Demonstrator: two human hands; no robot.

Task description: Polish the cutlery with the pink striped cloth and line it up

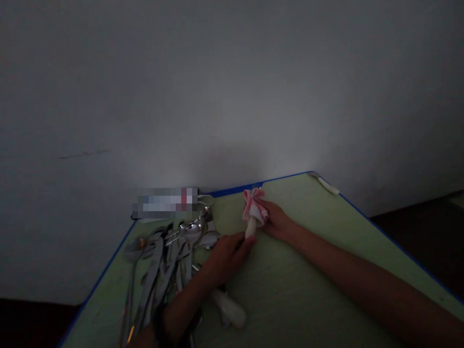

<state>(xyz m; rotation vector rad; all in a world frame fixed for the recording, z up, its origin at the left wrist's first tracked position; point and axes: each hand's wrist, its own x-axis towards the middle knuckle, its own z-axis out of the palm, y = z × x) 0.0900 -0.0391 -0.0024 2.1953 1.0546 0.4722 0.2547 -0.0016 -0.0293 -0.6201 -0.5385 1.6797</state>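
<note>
My left hand [229, 253] is closed on the white handle [250, 228] of a utensil, which points away from me over the table. A pink and white cloth [255, 205] is wrapped around the utensil's upper part, and my right hand [273, 218] grips this cloth from the right. Metal tips [256, 187] show just beyond the cloth; their exact shape is hard to make out. Beside my left forearm lies a pile of metal cutlery [170, 261], with spoons and forks among it. Another white handle [231, 310] lies below my left hand.
The green table [300, 280] has a blue edge and stands against a grey wall [232, 87]. A blurred-out flat object [166, 203] lies at the back left. A white-handled utensil [328, 186] rests at the back right corner.
</note>
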